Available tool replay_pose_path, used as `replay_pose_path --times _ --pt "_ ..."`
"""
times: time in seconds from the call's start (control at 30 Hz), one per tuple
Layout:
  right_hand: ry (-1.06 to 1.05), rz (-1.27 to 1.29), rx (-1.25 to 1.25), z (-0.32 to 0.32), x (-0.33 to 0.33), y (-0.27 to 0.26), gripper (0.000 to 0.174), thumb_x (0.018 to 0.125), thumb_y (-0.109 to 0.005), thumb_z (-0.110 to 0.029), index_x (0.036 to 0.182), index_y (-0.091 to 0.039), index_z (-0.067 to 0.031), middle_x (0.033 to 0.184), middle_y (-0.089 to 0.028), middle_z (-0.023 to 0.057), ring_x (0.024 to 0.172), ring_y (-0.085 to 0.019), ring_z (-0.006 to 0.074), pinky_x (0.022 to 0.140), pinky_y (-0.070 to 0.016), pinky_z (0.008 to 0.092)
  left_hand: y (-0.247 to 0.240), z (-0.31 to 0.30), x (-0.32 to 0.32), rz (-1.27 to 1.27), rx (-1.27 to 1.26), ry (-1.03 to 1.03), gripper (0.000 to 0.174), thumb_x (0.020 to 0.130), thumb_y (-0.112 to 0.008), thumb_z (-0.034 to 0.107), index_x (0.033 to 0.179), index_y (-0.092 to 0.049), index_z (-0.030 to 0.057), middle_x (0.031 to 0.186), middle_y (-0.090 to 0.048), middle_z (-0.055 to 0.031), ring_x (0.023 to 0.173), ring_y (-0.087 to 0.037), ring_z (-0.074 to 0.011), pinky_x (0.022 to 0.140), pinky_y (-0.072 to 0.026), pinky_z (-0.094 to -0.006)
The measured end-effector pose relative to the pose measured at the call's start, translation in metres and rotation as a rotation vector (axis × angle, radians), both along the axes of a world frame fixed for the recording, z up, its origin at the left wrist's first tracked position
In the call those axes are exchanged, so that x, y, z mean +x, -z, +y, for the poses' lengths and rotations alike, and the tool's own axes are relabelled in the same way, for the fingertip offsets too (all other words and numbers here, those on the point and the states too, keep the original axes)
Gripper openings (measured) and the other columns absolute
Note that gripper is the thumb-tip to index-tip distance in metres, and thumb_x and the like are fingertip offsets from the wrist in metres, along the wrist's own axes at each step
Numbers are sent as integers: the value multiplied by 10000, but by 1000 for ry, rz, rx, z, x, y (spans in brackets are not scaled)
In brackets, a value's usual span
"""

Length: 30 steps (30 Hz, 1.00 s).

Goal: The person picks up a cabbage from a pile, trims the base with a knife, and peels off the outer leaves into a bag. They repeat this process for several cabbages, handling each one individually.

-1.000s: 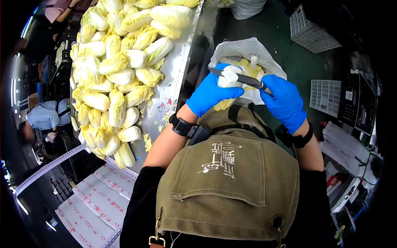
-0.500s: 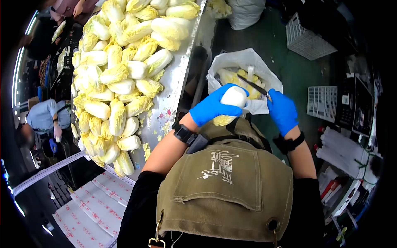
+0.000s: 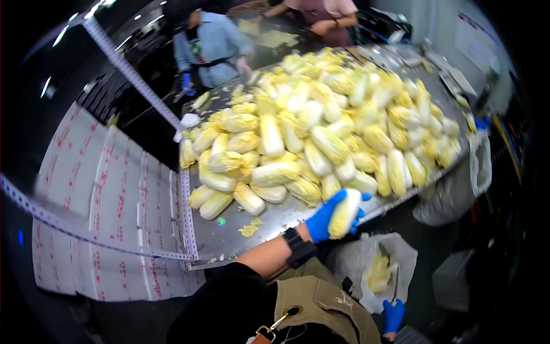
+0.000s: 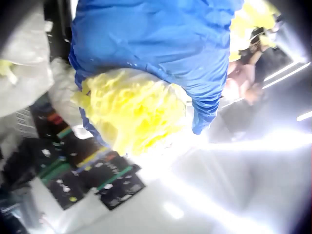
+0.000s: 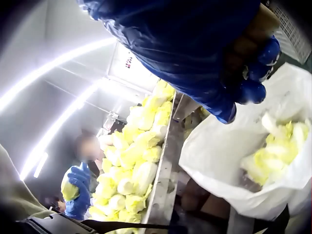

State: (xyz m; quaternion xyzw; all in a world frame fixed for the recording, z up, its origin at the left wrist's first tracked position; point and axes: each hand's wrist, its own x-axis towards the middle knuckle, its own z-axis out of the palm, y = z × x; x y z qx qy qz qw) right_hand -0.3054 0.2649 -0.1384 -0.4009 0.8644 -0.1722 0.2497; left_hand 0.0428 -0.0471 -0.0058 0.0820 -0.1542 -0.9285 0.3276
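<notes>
In the head view my blue-gloved left hand (image 3: 323, 221) grips a napa cabbage (image 3: 345, 213) at the table's near edge, its white end away from me. The cabbage's yellow leafy end (image 4: 136, 114) fills the palm side of my left hand (image 4: 156, 41) in the left wrist view. Low at the right, my gloved right hand (image 3: 393, 315) holds a knife (image 3: 396, 282), blade up, beside a white bag (image 3: 408, 258) with yellow leaves (image 3: 378, 272) inside. Close up, the curled fingers of my right hand (image 5: 180, 53) are above the bag (image 5: 214, 146); the blade is not visible there.
Many cabbages (image 3: 329, 143) are heaped on the metal table (image 3: 220, 241). Red-printed white boxes (image 3: 114, 229) stand at the left, beside a perforated metal frame (image 3: 129, 71). Two people are beyond the table. Another pale bag (image 3: 441, 200) hangs at the right.
The head view has swung toward the table. My left hand has carried the cabbage from over the bag to the table's edge, while my right hand stays by the bag with the knife.
</notes>
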Motion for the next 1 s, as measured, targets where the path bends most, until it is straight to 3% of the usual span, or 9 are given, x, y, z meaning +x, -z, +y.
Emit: replay_pose_path --times 0.1,0.23,0.4,0.53,0.63,0.7,0.77,0.8,1.0 --pt "47 -329 -83 -51 34 8 233 775 -715 -166 840 -532 -39 581 -507 46 424 -511 131 401 -399 283 -84 -20 101 25 -164 -500 781 866 -574 534 1442 -306 80 942 -578 -83 714 -540 -196 650 -480 -333" --pt "-40 -473 -205 -120 90 -21 178 830 -675 -153 835 -520 -64 555 -517 34 412 -494 110 356 -342 274 -155 -13 189 175 -583 -870 935 759 -661 591 1436 -300 55 823 -518 -54 644 -503 -165 562 -437 -324" --pt "33 -796 -119 -214 180 -98 174 817 -672 -88 906 -524 -70 620 -559 26 435 -489 96 399 -378 223 -87 -20 226 -321 -345 -789 834 808 -662 511 1389 -351 0 983 -600 -110 821 -606 -203 747 -521 -335" --pt "-206 -1023 -60 -285 254 -145 382 808 -658 -93 1174 -575 -24 813 -648 68 544 -571 116 417 -404 218 4 -28 219 -120 -20 -514 699 894 -579 413 1423 -327 33 1179 -563 -171 1053 -584 -290 959 -466 -402" --pt "-359 -1295 -99 -323 314 -161 516 862 -626 -139 1334 -475 6 1136 -616 122 949 -600 194 708 -530 308 27 -31 205 -87 101 -594 601 959 -512 339 1439 -303 43 1306 -500 -191 1195 -509 -299 1037 -398 -415" --pt "-416 -1432 -78 -345 350 -158 639 883 -608 -198 1436 -331 -39 1365 -479 120 1127 -539 226 923 -477 381 25 -37 204 -157 -11 -659 560 990 -446 351 1441 -304 50 1365 -463 -181 1242 -476 -286 1053 -383 -404" --pt "-416 -1561 -67 -363 385 -167 663 916 -563 -245 1480 -256 -81 1418 -433 90 1185 -503 206 966 -440 359 13 -50 202 -238 -54 -755 498 1007 -421 315 1419 -335 49 1354 -484 -117 1215 -490 -218 1048 -383 -349" --pt "-313 -1602 -89 -369 401 -169 656 924 -547 -248 1488 -247 -102 1344 -504 73 939 -585 126 797 -505 284 21 -57 201 -305 -118 -821 479 1002 -445 296 1399 -357 42 1314 -505 -101 1192 -498 -198 1031 -393 -334" --pt "-349 -1566 -103 -388 410 -176 581 918 -559 -219 1423 -340 -34 857 -600 41 816 -633 169 879 -533 410 -6 -78 211 -411 -331 -826 712 865 -679 364 1402 -342 41 1296 -501 -83 1160 -513 -196 1006 -417 -327"
